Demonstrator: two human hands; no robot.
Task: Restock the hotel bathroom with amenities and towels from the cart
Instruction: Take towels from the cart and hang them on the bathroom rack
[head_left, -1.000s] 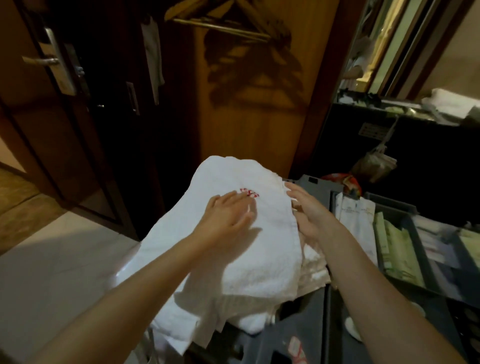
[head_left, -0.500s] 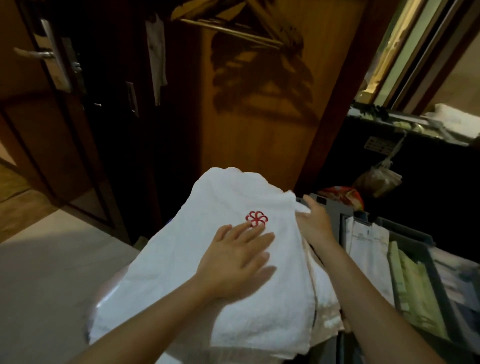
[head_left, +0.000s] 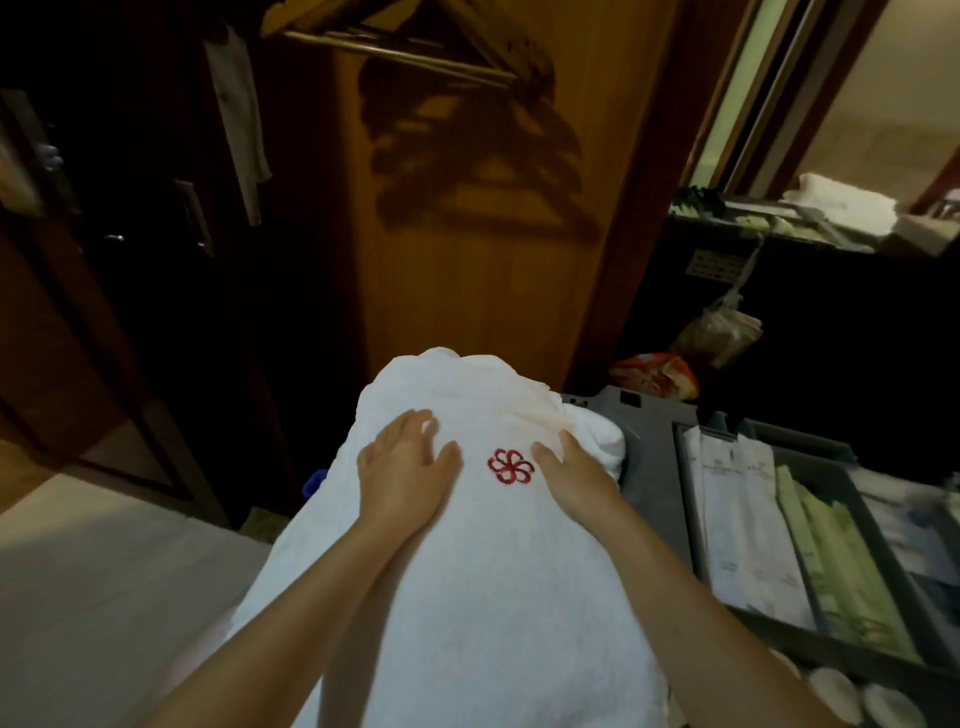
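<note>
Left hand (head_left: 402, 470) and right hand (head_left: 574, 480) flat, fingers uncurled, on folded white terry towel (head_left: 493, 597); slide both under edges before lifting, keep fold

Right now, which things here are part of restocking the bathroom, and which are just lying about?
Part of the job: the white towel, with the left hand and right hand resting on it; white packets and green packets on the grey cart.
Just lying about: wooden hangers, orange bag, hanging brown bag.
</note>
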